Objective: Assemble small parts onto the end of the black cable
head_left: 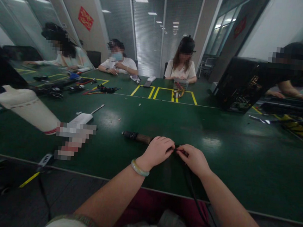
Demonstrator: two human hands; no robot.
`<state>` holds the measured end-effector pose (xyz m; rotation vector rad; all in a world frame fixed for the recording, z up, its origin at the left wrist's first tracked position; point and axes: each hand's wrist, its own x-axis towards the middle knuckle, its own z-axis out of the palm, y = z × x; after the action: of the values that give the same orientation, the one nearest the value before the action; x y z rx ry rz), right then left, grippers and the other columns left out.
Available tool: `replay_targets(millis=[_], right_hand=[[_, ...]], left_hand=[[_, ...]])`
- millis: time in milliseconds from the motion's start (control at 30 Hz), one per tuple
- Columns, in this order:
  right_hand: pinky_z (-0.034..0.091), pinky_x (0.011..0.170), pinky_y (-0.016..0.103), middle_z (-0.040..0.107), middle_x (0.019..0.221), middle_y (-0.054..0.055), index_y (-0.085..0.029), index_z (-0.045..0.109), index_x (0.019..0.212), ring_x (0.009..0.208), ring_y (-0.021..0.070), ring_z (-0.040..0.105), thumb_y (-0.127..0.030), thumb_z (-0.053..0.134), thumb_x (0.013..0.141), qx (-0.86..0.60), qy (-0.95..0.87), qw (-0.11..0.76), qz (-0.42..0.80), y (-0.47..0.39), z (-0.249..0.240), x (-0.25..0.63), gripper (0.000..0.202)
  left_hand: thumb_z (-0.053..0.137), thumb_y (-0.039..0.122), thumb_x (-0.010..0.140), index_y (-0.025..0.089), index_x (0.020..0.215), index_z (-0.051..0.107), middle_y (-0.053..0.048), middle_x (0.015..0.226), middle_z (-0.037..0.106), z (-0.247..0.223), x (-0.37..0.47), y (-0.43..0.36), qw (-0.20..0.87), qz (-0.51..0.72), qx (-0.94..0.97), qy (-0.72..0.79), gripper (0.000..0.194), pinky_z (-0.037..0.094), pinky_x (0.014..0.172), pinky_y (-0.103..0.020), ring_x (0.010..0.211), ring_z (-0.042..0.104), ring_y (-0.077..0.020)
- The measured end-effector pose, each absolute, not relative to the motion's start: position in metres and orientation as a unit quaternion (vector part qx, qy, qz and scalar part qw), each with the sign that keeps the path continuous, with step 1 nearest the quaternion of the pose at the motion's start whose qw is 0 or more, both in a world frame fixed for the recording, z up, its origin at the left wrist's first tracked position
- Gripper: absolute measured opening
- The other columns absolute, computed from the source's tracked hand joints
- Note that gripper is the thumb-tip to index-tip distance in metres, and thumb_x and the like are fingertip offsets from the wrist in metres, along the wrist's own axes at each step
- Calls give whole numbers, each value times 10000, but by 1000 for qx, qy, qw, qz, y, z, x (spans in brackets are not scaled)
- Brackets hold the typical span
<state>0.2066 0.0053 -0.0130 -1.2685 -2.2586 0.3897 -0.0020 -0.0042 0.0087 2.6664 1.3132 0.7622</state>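
Note:
My left hand, with a pale green bangle at the wrist, is closed on the right end of a dark cable bundle lying on the green table. A black cylindrical connector forms the bundle's left end. Close beside it, my right hand pinches a thin dark cable between thumb and fingers. The fingertips of both hands nearly meet. From there a black cable runs down over the table's front edge toward my lap.
A white cup-shaped container and a white device are at the left. Loose cables lie farther back. A black computer case stands at the back right. Several people sit across the table.

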Motion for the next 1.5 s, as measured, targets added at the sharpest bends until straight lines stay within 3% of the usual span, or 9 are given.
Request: replay_targets(millis=[1267,1500], right_hand=[[482,701,275,694,914,17,-263,698,953,783,171,636,-322,553,888,-473,-829,251,164,6,-10,204,170],[484,702,282,696,932,13,-272,698,955,791,174,636,-322,542,892,-477,-826,250,164,6,-9,204,176]], left_hand=[[600,179,880,229,965,603,-4,1073,651,7,-4,1,66,244,864,436,99,392,938,-357,1033,575,-183],[629,265,872,225,967,607,-15,1064,659,10,-3,-3,71,260,859,435,105,396,936,-368,1028,581,-196]])
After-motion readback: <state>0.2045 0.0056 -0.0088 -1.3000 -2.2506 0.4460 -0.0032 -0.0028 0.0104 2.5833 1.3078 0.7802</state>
